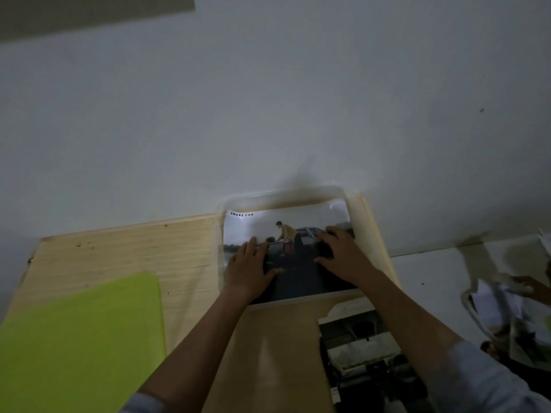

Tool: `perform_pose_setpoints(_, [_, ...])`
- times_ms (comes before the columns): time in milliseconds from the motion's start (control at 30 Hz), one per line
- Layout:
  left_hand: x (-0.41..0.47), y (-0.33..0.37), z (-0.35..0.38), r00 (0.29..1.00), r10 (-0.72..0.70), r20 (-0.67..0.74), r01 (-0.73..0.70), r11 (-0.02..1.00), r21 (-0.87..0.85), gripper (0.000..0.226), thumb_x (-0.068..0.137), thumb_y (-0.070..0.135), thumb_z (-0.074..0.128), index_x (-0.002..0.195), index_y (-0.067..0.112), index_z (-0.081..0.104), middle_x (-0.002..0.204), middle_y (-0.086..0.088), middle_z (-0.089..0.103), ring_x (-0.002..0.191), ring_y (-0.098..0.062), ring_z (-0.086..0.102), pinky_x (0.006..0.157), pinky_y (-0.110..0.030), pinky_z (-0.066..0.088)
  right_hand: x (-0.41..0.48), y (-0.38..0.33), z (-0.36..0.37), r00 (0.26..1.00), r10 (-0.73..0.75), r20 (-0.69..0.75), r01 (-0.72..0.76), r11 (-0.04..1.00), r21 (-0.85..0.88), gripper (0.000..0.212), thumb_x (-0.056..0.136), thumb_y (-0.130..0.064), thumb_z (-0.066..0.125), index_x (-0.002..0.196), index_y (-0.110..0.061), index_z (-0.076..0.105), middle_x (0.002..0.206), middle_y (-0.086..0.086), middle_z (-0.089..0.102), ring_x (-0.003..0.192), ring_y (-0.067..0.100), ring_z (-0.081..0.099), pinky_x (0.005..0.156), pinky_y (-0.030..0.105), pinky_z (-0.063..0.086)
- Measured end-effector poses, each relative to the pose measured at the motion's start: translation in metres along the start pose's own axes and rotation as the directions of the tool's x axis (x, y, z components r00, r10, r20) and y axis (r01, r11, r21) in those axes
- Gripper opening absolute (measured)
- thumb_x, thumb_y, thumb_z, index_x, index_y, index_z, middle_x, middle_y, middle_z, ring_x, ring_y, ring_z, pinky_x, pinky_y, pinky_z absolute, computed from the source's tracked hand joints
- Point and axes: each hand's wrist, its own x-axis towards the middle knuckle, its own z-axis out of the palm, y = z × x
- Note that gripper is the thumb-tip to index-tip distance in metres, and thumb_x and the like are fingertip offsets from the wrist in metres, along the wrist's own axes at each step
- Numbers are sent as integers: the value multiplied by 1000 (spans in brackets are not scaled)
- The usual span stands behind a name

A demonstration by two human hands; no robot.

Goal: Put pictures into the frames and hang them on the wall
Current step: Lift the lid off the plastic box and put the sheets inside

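A picture [293, 231] of a person beside a car, headed "SMART CAB", lies inside a clear frame [268, 197] on a wooden board, close to the white wall [268, 99]. My left hand [249, 268] lies flat on the picture's left part with fingers spread. Fingers straight, my right hand [338, 253] presses on its right part. Another printed picture [363, 353] lies on the board nearer to me, partly under my right forearm.
A lime-green sheet [80, 338] covers the near left of a pale wooden board [125, 254]. At the right, on a white surface [432, 272], lie more pictures and a clear frame [518, 320]; another person's hand [533, 286] reaches in there.
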Motion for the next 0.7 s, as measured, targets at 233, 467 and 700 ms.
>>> perform_pose_setpoints(233, [-16, 18, -37, 980, 55, -193, -105, 959, -261, 38, 93, 18, 50, 127, 2, 47, 132, -14, 45, 120, -28, 43, 97, -33, 35, -44, -1, -43, 978, -26, -209, 79, 965, 250, 38, 88, -10, 56, 126, -8, 53, 129, 9, 53, 120, 24, 47, 99, 22, 30])
perform_pose_setpoints(467, [-103, 76, 11, 877, 150, -456, -320, 891, -323, 34, 91, 13, 53, 124, 8, 52, 123, -7, 49, 113, -20, 44, 90, -18, 30, -115, 50, -34, 889, 105, -445, 64, 935, 350, 24, 87, -2, 57, 109, 4, 62, 107, 22, 63, 98, 35, 60, 82, 25, 40])
perform_pose_setpoints(700, [-172, 115, 132, 959, 76, -271, -165, 933, -321, 52, 88, 23, 53, 134, 1, 44, 140, -24, 40, 131, -42, 35, 110, -53, 30, -211, 112, 23, 931, 310, -193, -182, 851, 492, 41, 93, -13, 52, 132, -2, 45, 132, 17, 46, 121, 31, 46, 99, 34, 39])
